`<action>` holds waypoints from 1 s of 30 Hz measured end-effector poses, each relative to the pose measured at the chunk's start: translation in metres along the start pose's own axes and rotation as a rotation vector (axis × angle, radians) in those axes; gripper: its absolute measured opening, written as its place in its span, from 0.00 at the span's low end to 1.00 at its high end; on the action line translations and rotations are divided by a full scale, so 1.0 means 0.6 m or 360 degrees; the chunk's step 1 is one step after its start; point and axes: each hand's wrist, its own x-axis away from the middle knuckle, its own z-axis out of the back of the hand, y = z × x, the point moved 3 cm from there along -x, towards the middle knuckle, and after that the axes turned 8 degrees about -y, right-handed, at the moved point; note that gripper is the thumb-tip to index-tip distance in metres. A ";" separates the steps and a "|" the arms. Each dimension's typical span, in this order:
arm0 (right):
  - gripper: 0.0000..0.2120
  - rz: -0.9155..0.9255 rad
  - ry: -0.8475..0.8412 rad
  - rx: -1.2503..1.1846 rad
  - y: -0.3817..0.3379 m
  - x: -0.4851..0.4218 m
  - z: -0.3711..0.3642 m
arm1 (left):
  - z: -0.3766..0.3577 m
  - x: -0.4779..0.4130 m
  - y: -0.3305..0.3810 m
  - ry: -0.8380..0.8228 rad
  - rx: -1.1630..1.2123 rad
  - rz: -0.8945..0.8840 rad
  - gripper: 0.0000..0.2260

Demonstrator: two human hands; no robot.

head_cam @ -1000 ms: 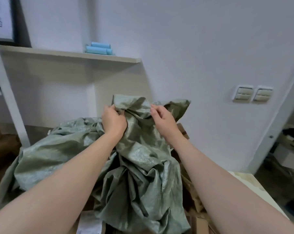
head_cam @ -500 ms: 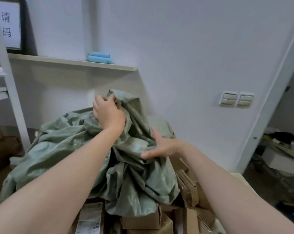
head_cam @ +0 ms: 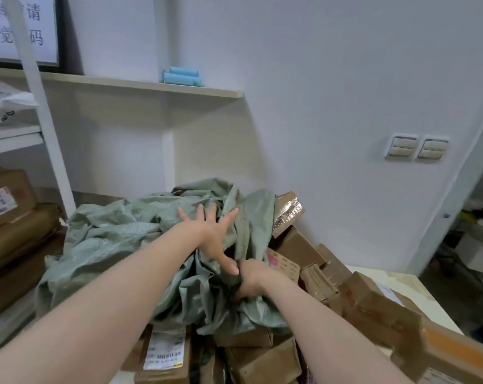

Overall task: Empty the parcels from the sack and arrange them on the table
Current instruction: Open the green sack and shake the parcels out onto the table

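On the table [head_cam: 409,286], in the head view, found the green woven sack [head_cam: 118,236] slumped and crumpled over a heap of brown cardboard parcels [head_cam: 298,245]. Noted the left hand [head_cam: 210,234] laid flat on top of the sack, fingers spread wide and straight, holding nothing. Noted the right hand [head_cam: 251,278] just below it, beside the left thumb, fingers curled into a fold of the cloth and gripping it.

Judged the emptying well advanced. Found many parcels lying outside the sack along its near and right edges, among them a labelled parcel [head_cam: 165,353] at the front and a foil-taped parcel [head_cam: 289,212] at the far right. Saw the sack collapsed and mostly slack. Could not confirm any parcel left within, and could not locate the mouth of the sack among the folds.

Judged the arranging not yet begun. Found the parcels tumbled at all angles, leaning on and touching one another, none set in rows. Recorded as outstanding: lifting the sack clear, checking inside it, and sorting the heap across the table.

Elsewhere, noted larger cartons [head_cam: 7,198] stacked at the left, closed, with contents out of sight. Noted also blue rolls [head_cam: 182,76] on the wall shelf [head_cam: 140,84].
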 end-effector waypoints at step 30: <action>0.32 0.0780 0.0630 -0.1292 0.084 0.060 0.178 | 0.063 -0.011 0.004 0.1151 0.0301 0.0070 0.29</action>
